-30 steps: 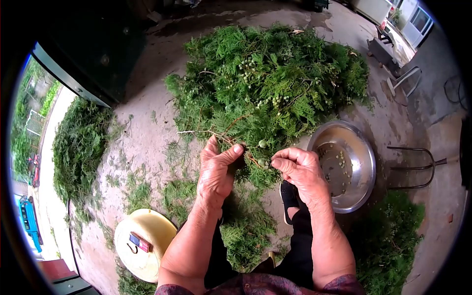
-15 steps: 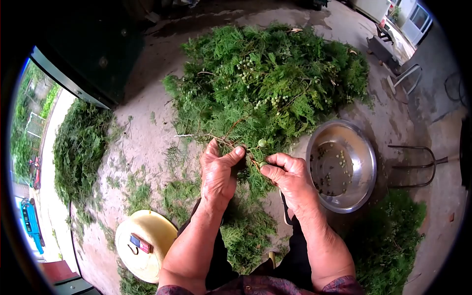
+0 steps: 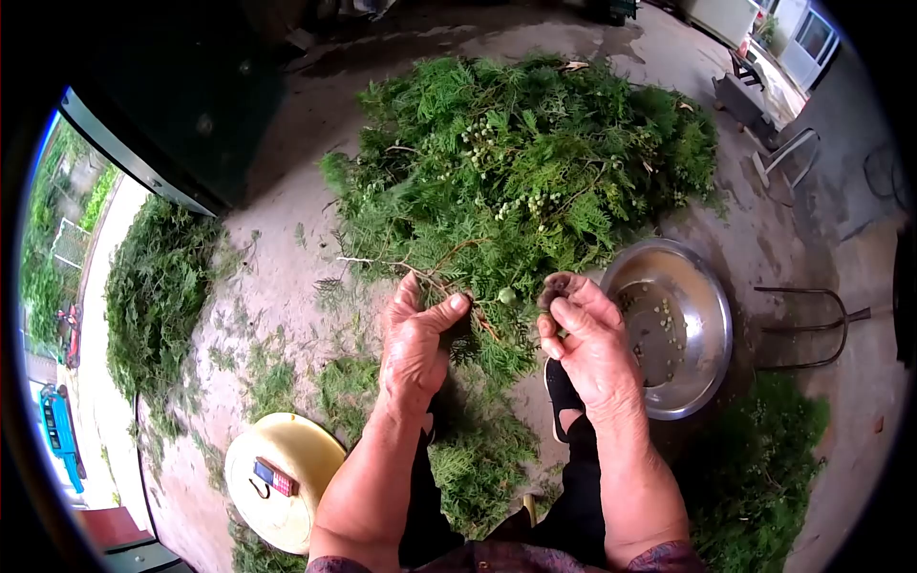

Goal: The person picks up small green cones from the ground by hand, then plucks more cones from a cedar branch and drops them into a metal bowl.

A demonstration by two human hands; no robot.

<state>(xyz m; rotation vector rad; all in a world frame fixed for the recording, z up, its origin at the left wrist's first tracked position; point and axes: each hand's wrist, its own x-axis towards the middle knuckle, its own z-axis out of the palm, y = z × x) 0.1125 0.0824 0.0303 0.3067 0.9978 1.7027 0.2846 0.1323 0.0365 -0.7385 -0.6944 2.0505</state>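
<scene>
My left hand (image 3: pixel 417 329) pinches a thin cypress branch (image 3: pixel 441 277) between thumb and fingers. The branch has brown bare stems, green sprays and a round green cone (image 3: pixel 506 296) near its right end. My right hand (image 3: pixel 585 325) is apart from the branch, just right of the cone. Its thumb presses against curled, dark-stained fingers, and whatever may be between them is hidden. To the right of that hand stands a steel basin (image 3: pixel 712 363) with several small green cones (image 3: pixel 667 320) at its bottom. A large heap of cypress cuttings (image 3: pixel 535 153) lies ahead of both hands.
On the left floor is another pile of cuttings (image 3: pixel 158 286). A yellow upturned tub (image 3: pixel 306 449) carries a red phone (image 3: pixel 277 477). More greenery (image 3: pixel 764 458) lies at lower right, below a metal fork-like tool (image 3: pixel 821 329). Loose sprigs (image 3: pixel 478 458) lie between my feet.
My right hand has let go of the branch and moved a little up and right toward the basin, its fingers turning upward. My left hand keeps its hold on the branch nearly in place.
</scene>
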